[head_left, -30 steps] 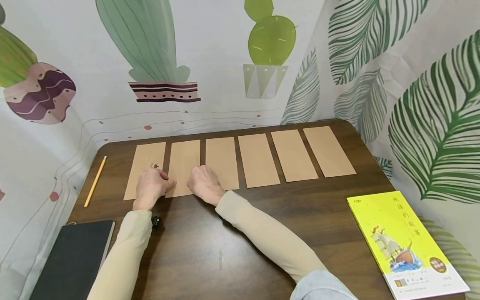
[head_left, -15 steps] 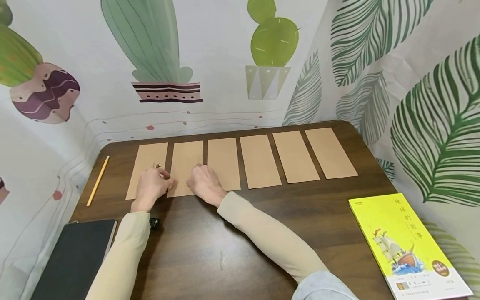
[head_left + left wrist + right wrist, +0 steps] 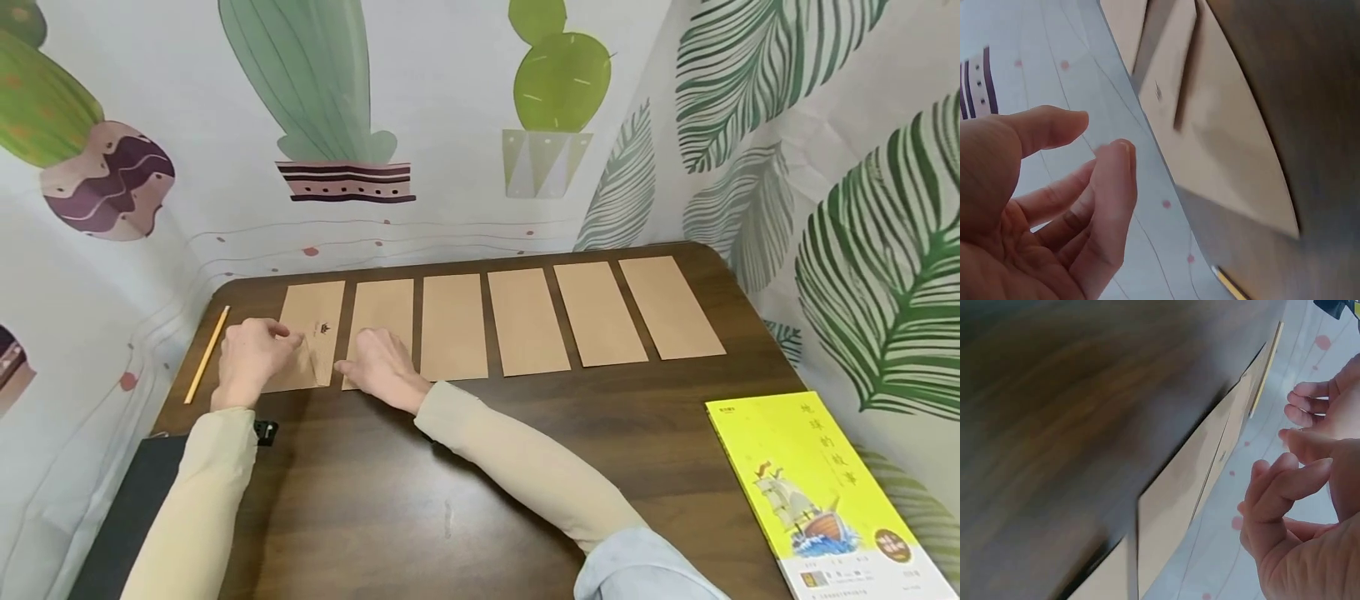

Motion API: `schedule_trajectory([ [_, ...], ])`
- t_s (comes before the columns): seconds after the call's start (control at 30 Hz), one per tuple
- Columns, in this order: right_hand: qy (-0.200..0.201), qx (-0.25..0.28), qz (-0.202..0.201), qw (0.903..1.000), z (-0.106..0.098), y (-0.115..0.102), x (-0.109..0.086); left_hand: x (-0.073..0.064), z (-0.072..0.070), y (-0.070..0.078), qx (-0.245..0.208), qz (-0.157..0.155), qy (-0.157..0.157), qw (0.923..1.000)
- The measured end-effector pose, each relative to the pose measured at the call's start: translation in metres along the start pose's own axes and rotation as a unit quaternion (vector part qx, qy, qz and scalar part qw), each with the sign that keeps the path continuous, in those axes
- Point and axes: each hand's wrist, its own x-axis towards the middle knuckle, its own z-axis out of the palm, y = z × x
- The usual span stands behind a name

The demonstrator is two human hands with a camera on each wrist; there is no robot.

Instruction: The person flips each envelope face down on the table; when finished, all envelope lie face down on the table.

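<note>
Over the left side of the leftmost brown paper piece is my left hand. In the left wrist view its thumb and forefinger are apart, with nothing between them. A flap of that paper stands partly lifted; a small dark crown print shows beside it. My right hand hovers over the lower part of the second brown paper, one finger reaching toward the gap between the two papers. Loosely bent fingers with nothing in them show in the right wrist view.
Several more brown papers continue the row rightward on the dark wooden table. A yellow pencil lies at the left, behind a black notebook. At the right edge is a yellow book with a ship on it.
My left hand has moved left from the gap between the first two papers, uncovering the crown print, and the leftmost paper's flap is now lifted. The right hand has shifted slightly left.
</note>
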Motion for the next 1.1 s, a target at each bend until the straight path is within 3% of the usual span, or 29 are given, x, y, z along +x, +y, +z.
schedule_trajectory([
  [0.27,-0.023,0.025,-0.012,0.9994,0.023,-0.030,0.013,0.010,-0.014,-0.035,0.022,-0.036,-0.018,0.9989],
  [0.43,-0.015,0.019,-0.026,0.9994,0.037,-0.043,0.021,0.013,-0.013,-0.050,0.021,-0.059,-0.059,0.9963],
  [0.6,-0.012,-0.029,-0.041,0.9987,0.051,-0.043,0.035,0.014,-0.009,-0.050,0.029,-0.077,-0.092,0.9923],
  [0.77,-0.033,-0.055,-0.020,0.9977,0.069,-0.037,0.051,0.016,-0.008,-0.046,0.040,-0.103,-0.117,0.9870],
  [1.1,-0.037,-0.081,0.003,0.9960,0.070,-0.050,0.055,0.016,-0.007,-0.046,0.051,-0.097,-0.115,0.9873],
])
